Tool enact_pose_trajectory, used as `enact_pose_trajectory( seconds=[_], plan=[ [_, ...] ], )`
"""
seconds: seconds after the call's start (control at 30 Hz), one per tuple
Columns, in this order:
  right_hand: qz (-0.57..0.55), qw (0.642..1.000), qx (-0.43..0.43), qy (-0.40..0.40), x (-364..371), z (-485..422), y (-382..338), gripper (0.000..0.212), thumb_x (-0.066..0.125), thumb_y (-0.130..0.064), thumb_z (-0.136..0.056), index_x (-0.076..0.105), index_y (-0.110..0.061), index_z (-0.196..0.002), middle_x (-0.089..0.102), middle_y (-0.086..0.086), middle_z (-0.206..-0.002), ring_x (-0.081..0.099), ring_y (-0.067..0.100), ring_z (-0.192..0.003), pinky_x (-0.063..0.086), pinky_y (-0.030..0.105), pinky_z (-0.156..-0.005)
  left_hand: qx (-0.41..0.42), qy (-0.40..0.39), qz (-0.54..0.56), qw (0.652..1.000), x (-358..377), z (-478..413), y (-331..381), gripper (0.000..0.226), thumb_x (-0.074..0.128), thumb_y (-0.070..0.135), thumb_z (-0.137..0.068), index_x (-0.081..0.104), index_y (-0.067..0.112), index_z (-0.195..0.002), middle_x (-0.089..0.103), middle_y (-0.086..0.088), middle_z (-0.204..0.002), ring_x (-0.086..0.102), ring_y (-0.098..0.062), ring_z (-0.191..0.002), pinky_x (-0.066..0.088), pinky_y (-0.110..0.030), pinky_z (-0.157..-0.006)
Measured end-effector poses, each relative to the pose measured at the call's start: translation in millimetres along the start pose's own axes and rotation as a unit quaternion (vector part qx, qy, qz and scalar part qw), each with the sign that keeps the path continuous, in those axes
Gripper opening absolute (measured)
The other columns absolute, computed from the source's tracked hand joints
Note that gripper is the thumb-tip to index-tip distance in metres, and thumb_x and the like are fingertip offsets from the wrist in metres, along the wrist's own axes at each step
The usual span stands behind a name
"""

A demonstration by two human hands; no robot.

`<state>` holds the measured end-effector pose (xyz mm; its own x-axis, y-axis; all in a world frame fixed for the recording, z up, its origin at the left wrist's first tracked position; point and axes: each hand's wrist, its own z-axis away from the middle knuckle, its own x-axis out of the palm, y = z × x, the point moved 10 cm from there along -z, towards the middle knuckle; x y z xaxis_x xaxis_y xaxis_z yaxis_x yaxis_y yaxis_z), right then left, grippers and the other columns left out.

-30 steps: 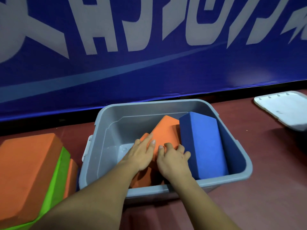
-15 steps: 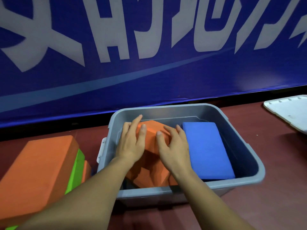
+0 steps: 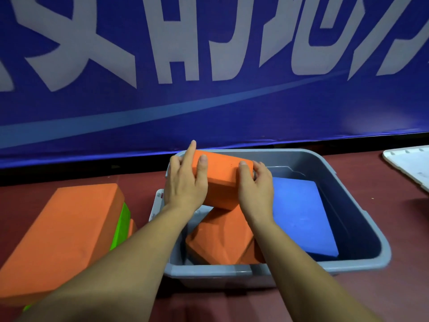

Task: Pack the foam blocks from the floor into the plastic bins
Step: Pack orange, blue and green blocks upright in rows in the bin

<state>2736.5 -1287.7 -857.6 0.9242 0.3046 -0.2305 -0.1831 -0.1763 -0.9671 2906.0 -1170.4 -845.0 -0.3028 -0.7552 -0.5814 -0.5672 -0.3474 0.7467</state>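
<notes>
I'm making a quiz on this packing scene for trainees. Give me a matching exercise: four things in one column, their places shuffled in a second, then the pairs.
Things
1. small orange foam block
2. blue foam block
3. green foam block
4. white plastic lid

Places
A. on the floor, far right
B. flat in the grey plastic bin, right side
C. held between left hand and right hand, over the bin
D. under a large orange foam block, left of the bin

Pairs: 1-C, 2-B, 3-D, 4-A
</notes>
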Motion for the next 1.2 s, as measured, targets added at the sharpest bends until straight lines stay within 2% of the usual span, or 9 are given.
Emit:
enact_pose_trajectory(
  seconds=[0.07,0.17,0.37,0.53,0.7,0.83,0.97,1.13,1.2],
  plan=[
    [0.0,1.0,0.014,-0.013,8.7,-4.5,4.6,0.052,0.045,-0.058,-0.097,0.059,-0.021,-0.131,0.05,0.002,-0.138,0.048,0.016,-0.127,0.034,0.035,-0.108,-0.009,0.002,-0.002,1.0,-1.1,-1.6,-3.9,0.072,0.022,0.072,-0.093,0.031,0.038,-0.156,0.043,-0.004,-0.125,0.051,-0.027,-0.119,0.041,-0.039,-0.102],
    [0.018,0.998,0.04,-0.055,22.7,-7.8,13.5,0.06,0.037,-0.06,-0.103,0.027,-0.042,-0.159,0.043,0.005,-0.156,0.043,0.023,-0.141,0.033,0.04,-0.114,-0.016,0.011,-0.008,1.0,-3.7,-6.9,-10.3,0.061,0.031,0.063,-0.1,0.037,0.034,-0.154,0.044,-0.003,-0.133,0.05,-0.025,-0.125,0.035,-0.031,-0.097],
    [0.007,0.996,0.034,-0.08,36.6,-13.3,9.2,0.065,0.032,-0.066,-0.101,0.016,-0.044,-0.16,0.039,0.0,-0.161,0.041,0.024,-0.144,0.032,0.043,-0.118,-0.005,-0.003,-0.017,1.0,-4.2,-13.6,-10.5,0.059,0.034,0.062,-0.1,0.035,0.04,-0.154,0.044,-0.005,-0.133,0.047,-0.025,-0.127,0.042,-0.04,-0.105],
    [0.011,0.998,0.04,-0.049,31.9,-27.3,0.5,0.063,0.038,-0.065,-0.101,0.039,-0.021,-0.146,0.058,0.008,-0.14,0.057,0.026,-0.124,0.042,0.037,-0.095,0.017,0.001,0.017,1.0,-14.6,-29.6,1.7,0.072,0.044,0.076,-0.083,0.054,0.034,-0.142,0.042,0.0,-0.13,0.052,-0.017,-0.116,0.035,-0.023,-0.093],
    [0.041,0.996,0.027,-0.08,47.2,-60.6,-13.2,0.058,0.038,-0.073,-0.095,0.056,-0.024,-0.121,0.066,-0.001,-0.116,0.062,0.025,-0.112,0.049,0.047,-0.1,0.035,-0.018,-0.012,0.999,-27.8,-42.3,5.2,0.071,0.037,0.083,-0.073,0.059,0.036,-0.121,0.056,0.005,-0.114,0.058,-0.018,-0.107,0.043,-0.03,-0.088],
    [0.028,0.995,0.039,-0.09,65.2,-75.8,-11.7,0.072,0.042,-0.083,-0.085,0.054,-0.022,-0.121,0.065,-0.002,-0.117,0.063,0.02,-0.108,0.052,0.046,-0.098,0.055,-0.102,-0.068,0.991,-21.4,-43.2,6.9,0.084,0.03,0.09,-0.072,0.044,0.049,-0.144,0.047,0.012,-0.125,0.057,-0.019,-0.116,0.048,-0.042,-0.097],
    [0.053,0.994,0.036,-0.085,83.1,-84.3,-7.9,0.064,0.046,-0.077,-0.091,0.055,-0.014,-0.101,0.063,-0.002,-0.099,0.061,0.016,-0.091,0.048,0.038,-0.083,0.088,-0.155,-0.163,0.97,-6.4,-40.5,7.1,0.063,0.03,0.074,-0.094,0.026,0.052,-0.153,0.041,0.007,-0.137,0.056,-0.029,-0.119,0.047,-0.044,-0.098],
    [-0.002,0.983,0.069,-0.172,114.2,-60.8,22.5,0.049,0.044,-0.057,-0.104,0.062,-0.021,-0.133,0.067,-0.001,-0.128,0.064,0.015,-0.113,0.051,0.043,-0.102,0.017,-0.198,-0.123,0.972,24.0,-27.1,-35.6,0.053,0.02,0.063,-0.102,0.023,0.054,-0.153,0.042,0.001,-0.144,0.05,-0.031,-0.128,0.043,-0.048,-0.105],
    [-0.037,0.97,0.109,-0.215,122.1,-47.3,36.0,0.052,0.036,-0.065,-0.102,0.055,-0.035,-0.14,0.063,-0.006,-0.135,0.064,0.017,-0.117,0.055,0.045,-0.095,-0.004,-0.194,-0.103,0.976,27.4,-27.4,-44.6,0.051,0.017,0.063,-0.102,0.02,0.056,-0.153,0.044,0.0,-0.145,0.048,-0.029,-0.132,0.039,-0.048,-0.109]
  ],
)
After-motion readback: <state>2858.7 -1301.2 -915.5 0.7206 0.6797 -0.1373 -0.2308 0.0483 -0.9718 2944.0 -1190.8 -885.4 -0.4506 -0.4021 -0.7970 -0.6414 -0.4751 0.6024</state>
